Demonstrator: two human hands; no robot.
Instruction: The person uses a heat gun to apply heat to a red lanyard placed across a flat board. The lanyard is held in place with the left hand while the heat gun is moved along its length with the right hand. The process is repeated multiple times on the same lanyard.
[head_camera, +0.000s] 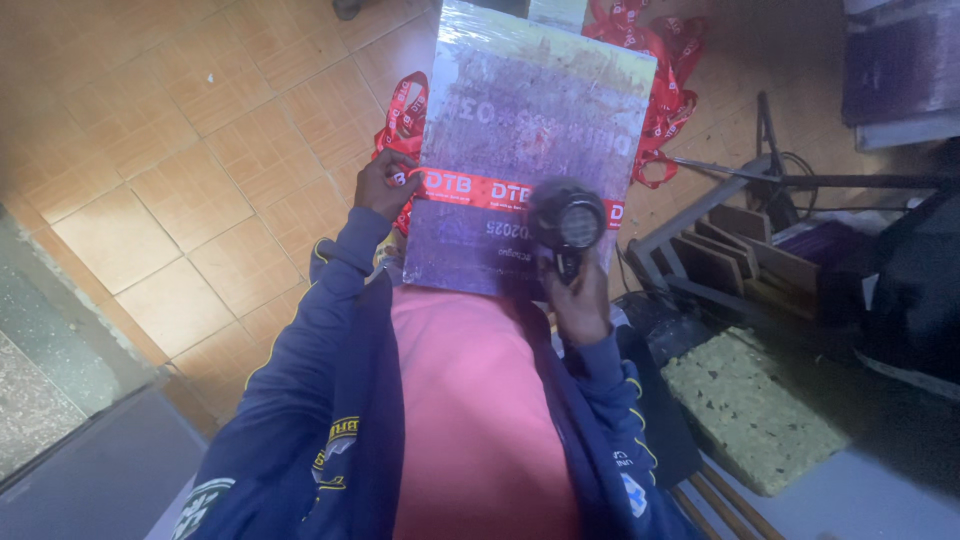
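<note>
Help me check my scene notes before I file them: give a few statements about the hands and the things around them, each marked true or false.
1. The left hand grips the edge of the purple shrink-wrapped flat package. True.
2. The right hand is empty. False: it holds a black heat gun.
3. A red printed ribbon crosses the package. True.
4. The floor is grey carpet. False: orange-brown tiles.
</note>
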